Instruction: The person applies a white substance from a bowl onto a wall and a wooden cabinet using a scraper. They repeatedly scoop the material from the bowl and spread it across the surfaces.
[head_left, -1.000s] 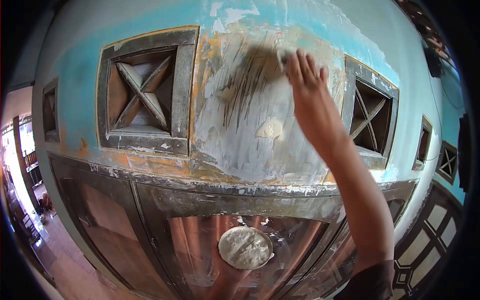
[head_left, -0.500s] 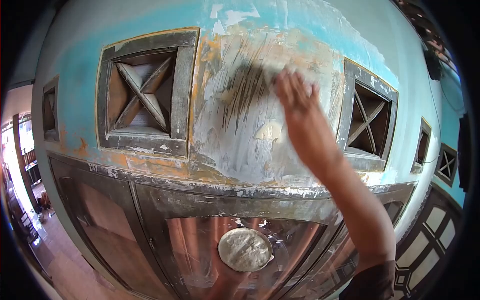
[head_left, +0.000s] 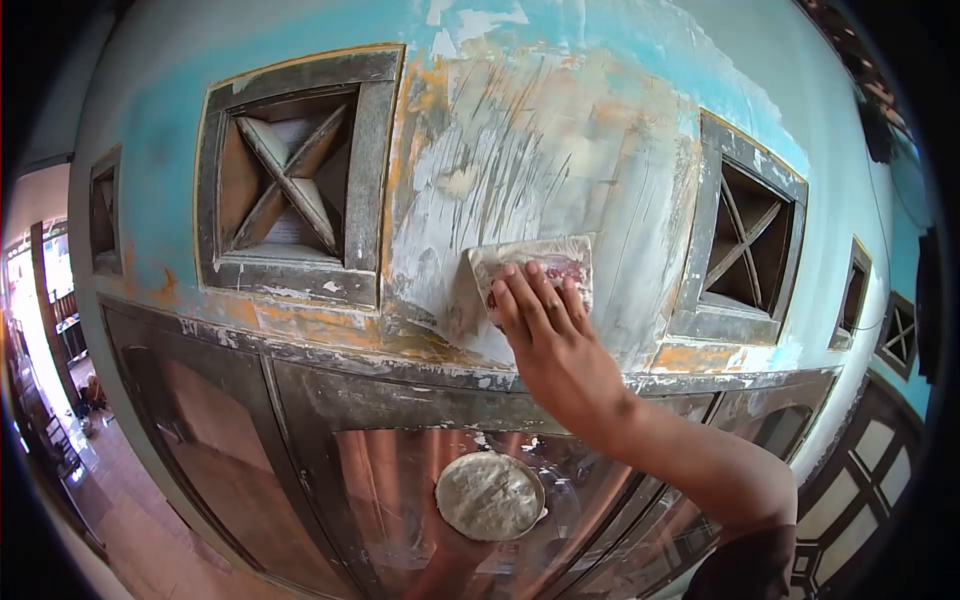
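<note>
Right hand (head_left: 548, 335) presses flat rectangular scraper (head_left: 535, 270) against streaky, putty-smeared wall (head_left: 520, 170), fingers spread on blade; left hand (head_left: 462, 565) grasps round putty-caked dish (head_left: 489, 496).

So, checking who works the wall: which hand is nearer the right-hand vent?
Right. The right hand presses a scraper just left of the vent; the left hand holds the putty dish far below.

— What's different from a second ago?
— The right hand (head_left: 550, 345) has swept down the wall (head_left: 520, 160), from high between the vents to just above the door frame

— And the scraper (head_left: 530, 270)?
— Came down with it, now sharp, fingers flat on it; fresh grey streaks show above
</note>
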